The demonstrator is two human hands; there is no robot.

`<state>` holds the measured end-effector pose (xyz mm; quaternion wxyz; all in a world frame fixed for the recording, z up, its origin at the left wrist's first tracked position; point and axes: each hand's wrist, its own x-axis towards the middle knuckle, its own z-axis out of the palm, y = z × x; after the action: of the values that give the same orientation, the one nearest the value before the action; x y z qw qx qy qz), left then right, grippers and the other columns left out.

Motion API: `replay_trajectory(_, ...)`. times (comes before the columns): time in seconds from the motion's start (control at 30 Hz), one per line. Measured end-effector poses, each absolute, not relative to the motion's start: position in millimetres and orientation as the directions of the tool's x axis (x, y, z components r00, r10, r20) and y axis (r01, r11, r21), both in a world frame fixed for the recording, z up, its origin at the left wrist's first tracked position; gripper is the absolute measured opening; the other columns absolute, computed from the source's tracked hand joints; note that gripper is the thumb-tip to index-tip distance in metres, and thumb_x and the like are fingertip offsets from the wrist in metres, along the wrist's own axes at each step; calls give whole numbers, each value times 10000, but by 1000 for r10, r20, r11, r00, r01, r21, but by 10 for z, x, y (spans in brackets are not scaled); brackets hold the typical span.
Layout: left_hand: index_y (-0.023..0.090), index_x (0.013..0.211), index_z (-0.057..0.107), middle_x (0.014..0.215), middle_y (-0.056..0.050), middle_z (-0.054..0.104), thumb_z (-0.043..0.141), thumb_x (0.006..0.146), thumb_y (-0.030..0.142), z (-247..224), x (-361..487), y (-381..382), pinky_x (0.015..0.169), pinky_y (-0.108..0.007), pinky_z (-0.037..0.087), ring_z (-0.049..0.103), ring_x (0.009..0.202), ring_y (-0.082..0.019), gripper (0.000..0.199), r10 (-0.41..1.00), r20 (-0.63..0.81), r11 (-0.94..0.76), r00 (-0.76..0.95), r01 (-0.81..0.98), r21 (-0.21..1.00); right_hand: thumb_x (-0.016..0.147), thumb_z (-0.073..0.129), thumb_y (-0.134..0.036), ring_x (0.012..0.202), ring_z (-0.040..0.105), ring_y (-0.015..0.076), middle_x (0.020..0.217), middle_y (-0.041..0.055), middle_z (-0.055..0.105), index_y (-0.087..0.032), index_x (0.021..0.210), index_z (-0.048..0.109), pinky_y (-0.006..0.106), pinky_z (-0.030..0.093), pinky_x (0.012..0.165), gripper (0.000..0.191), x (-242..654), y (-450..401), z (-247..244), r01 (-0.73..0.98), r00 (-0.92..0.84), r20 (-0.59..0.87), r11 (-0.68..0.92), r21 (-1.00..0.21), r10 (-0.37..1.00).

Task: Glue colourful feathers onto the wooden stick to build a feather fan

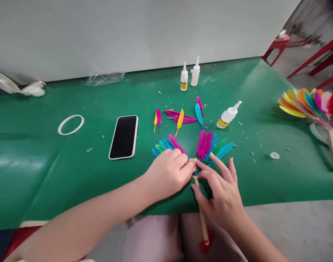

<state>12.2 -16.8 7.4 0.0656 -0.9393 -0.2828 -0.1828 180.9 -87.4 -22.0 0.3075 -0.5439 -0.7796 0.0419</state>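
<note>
Fan at the bench's near edge, handle towards six o'clock! My left hand clamps it where the feathers meet; my right hand, fingers apart, crowds in. Phone at ten o'clock, bottle at one.

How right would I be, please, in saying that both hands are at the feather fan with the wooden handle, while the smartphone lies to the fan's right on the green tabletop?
Almost: the head view shows the smartphone to the left of the feather fan on the green tabletop, not to its right; the left hand and right hand are indeed at the fan.
</note>
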Motion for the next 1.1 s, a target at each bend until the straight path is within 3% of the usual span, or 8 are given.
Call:
replay_trajectory(0.13,79,1038,588,614,-29,536,465,855,246,-36,129,-317,468,-294,355,504,608,-166,276,475,359,-835,803,541,-104,772,556,-280,1217,422,278,1154,-35,619,-214,826,532,604,150,1052,89,1804,-885,-219,828,-231,422,405,-389,877)
replay_trajectory(0.67,77,1012,594,603,-35,573,435,870,242,-85,144,-278,426,-275,392,534,571,-151,269,477,336,-844,812,530,-83,776,539,-222,1141,492,254,1075,-25,658,-221,868,565,577,122,1072,96,1746,-866,-218,842,-238,419,402,-361,876)
replay_trajectory(0.77,93,1023,596,600,-22,571,455,858,224,-72,124,-269,438,-275,398,525,561,-146,254,475,379,-842,795,535,-67,761,543,-182,1138,494,256,1055,-2,662,-211,814,556,576,182,1056,62,1751,-898,-211,814,-212,468,420,-402,858)
replay_trajectory(0.9,120,1092,578,707,-48,632,435,868,207,2,17,-92,585,-277,463,558,670,-152,279,586,445,-765,677,643,29,730,555,-116,1106,510,232,1055,72,637,-197,827,535,480,384,968,128,1940,-793,-187,732,-153,580,486,-478,800)
replay_trajectory(0.97,139,1147,547,791,-60,653,419,878,211,61,-42,87,661,-286,468,568,766,-168,306,719,410,-653,561,747,123,716,591,-142,1054,537,218,1046,78,627,-201,901,532,443,433,914,203,2130,-597,-147,733,-65,602,447,-513,796)
replay_trajectory(1.1,153,1305,384,847,-57,644,512,835,303,128,-61,496,684,-316,455,551,808,-203,510,897,210,-436,389,858,273,723,628,-295,1016,561,201,1075,70,592,-224,1082,482,422,482,842,393,2459,-41,71,600,346,480,204,-774,806)
